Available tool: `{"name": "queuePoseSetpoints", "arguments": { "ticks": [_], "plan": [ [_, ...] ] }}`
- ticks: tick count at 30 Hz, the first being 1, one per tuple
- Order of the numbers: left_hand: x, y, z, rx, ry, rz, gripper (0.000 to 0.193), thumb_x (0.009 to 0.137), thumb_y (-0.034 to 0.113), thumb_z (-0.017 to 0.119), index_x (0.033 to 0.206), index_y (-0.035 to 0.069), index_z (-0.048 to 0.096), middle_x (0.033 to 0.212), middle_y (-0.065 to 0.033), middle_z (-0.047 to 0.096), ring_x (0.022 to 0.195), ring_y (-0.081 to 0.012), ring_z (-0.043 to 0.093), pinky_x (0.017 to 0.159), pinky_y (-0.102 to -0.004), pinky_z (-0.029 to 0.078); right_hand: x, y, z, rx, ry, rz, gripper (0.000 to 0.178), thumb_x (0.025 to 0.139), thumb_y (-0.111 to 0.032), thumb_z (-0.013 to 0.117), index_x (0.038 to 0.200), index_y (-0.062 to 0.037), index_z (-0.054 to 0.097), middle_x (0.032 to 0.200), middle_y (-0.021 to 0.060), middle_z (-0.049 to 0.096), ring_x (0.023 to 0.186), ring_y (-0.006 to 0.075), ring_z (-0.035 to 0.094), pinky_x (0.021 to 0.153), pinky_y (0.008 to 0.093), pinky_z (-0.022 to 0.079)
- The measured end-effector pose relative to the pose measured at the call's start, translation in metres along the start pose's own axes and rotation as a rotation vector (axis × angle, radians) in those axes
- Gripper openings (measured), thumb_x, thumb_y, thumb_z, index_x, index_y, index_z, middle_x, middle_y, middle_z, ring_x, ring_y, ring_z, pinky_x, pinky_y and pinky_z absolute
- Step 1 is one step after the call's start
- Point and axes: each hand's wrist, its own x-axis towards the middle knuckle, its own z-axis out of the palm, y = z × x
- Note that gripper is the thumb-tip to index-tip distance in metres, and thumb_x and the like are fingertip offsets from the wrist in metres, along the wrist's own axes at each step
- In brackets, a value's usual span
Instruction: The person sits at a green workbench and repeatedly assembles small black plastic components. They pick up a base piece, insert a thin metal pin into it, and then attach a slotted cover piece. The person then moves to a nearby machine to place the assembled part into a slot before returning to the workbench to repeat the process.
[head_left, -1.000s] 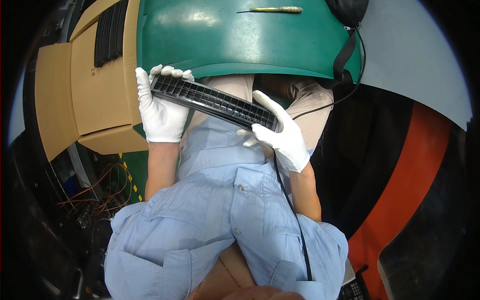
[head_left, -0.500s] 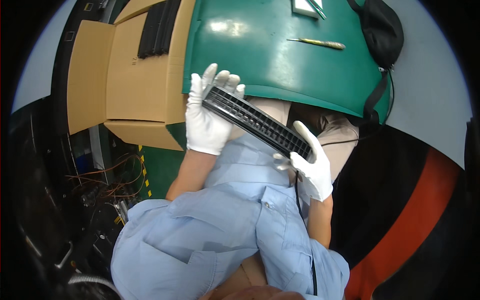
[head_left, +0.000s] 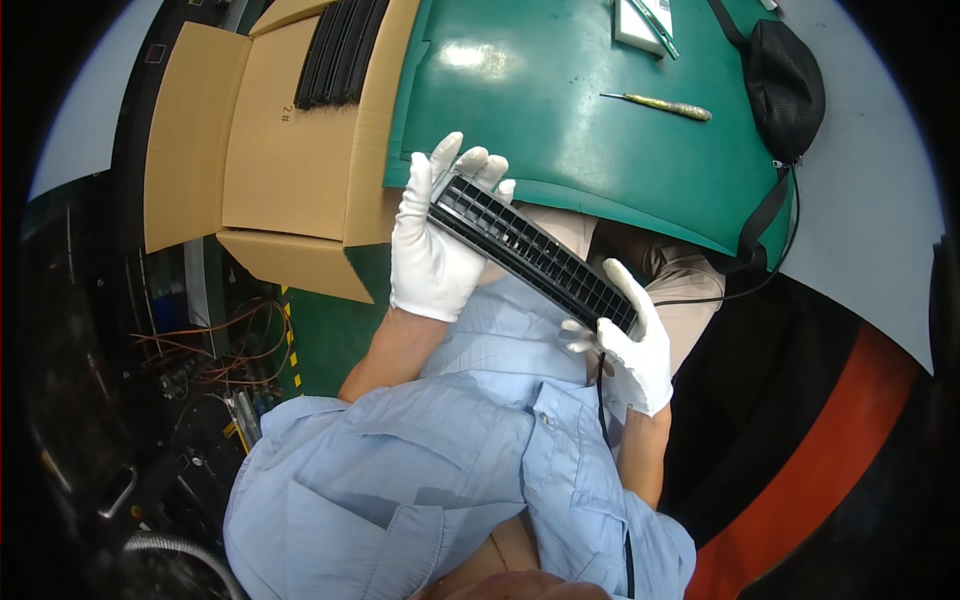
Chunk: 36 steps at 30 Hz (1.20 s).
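Observation:
A long black plastic vent grille point(head_left: 535, 248) is held slanted above my lap, its slatted open face turned up. My left hand point(head_left: 438, 240), in a white glove, supports the upper left end, with the thumb along one side and the fingertips curled behind the other. At the lower right end, my right hand point(head_left: 640, 355), gloved too, pinches the grille between thumb and fingers. Part of the right fingers is hidden underneath.
An open cardboard box point(head_left: 290, 170) on the left holds several similar black parts point(head_left: 340, 55). On the green mat point(head_left: 520, 130) lie a screwdriver point(head_left: 660, 105) and a white box point(head_left: 640, 25) with a green pen-like tool. A black pouch point(head_left: 787, 85) with strap and cable sits right.
The grille has rolled slightly in my hands, so its slatted face shows more openly. Both hands keep their hold. The whole view has shifted a little.

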Motion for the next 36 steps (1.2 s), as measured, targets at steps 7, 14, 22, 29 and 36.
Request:
{"name": "queuePoseSetpoints", "arguments": {
  "ticks": [7, 14, 22, 29, 36],
  "plan": [
    [-0.002, 0.001, 0.0, -0.002, -0.006, -0.007, 0.033, 0.104, 0.026, 0.054, 0.128, 0.005, 0.062, 0.115, -0.0113, 0.066, 0.119, -0.0276, 0.059, 0.106, -0.0463, 0.048, -0.001, -0.002, 0.002, -0.001, 0.011, 0.002, 0.075, 0.088, 0.0, 0.069, 0.153, 0.0056, 0.031, 0.128, 0.0249, 0.06, 0.098, 0.0338, 0.072, 0.077, 0.0375, 0.064],
    [-0.003, 0.003, -0.003, -0.016, -0.064, -0.031, 0.039, 0.098, 0.016, 0.056, 0.135, 0.004, 0.055, 0.119, -0.0139, 0.064, 0.121, -0.0306, 0.058, 0.11, -0.0477, 0.045, -0.006, -0.006, 0.006, -0.029, 0.041, -0.006, 0.074, 0.087, 0.003, 0.071, 0.151, 0.0052, 0.035, 0.13, 0.0226, 0.059, 0.101, 0.0317, 0.071, 0.079, 0.0369, 0.063],
    [-0.003, 0.004, 0.0, 0.013, -0.083, -0.036, 0.044, 0.092, 0.014, 0.062, 0.134, 0.002, 0.056, 0.116, -0.0136, 0.066, 0.121, -0.0309, 0.058, 0.111, -0.0484, 0.044, -0.015, -0.009, 0.01, -0.132, 0.071, -0.028, 0.071, 0.085, 0.001, 0.076, 0.146, 0.0055, 0.041, 0.133, 0.02, 0.057, 0.109, 0.029, 0.067, 0.085, 0.0383, 0.062],
    [-0.005, 0.003, -0.002, -0.038, -0.066, -0.045, 0.038, 0.093, 0.016, 0.062, 0.127, -0.002, 0.057, 0.106, -0.0121, 0.065, 0.107, -0.0284, 0.06, 0.101, -0.0444, 0.047, -0.027, -0.01, 0.015, -0.324, 0.089, -0.156, 0.072, 0.083, 0.002, 0.079, 0.145, 0.0057, 0.043, 0.14, 0.0189, 0.055, 0.119, 0.0262, 0.062, 0.091, 0.0393, 0.06],
    [-0.004, 0.002, -0.002, -0.028, -0.025, -0.054, 0.04, 0.105, 0.041, 0.05, 0.115, 0.003, 0.061, 0.095, -0.0075, 0.064, 0.093, -0.0253, 0.063, 0.09, -0.0428, 0.053, -0.034, 0.002, 0.016, -0.509, 0.155, -0.266, 0.064, 0.075, 0.001, 0.084, 0.133, 0.0065, 0.059, 0.136, 0.02, 0.061, 0.123, 0.0262, 0.061, 0.105, 0.037, 0.048]
  ]
}}
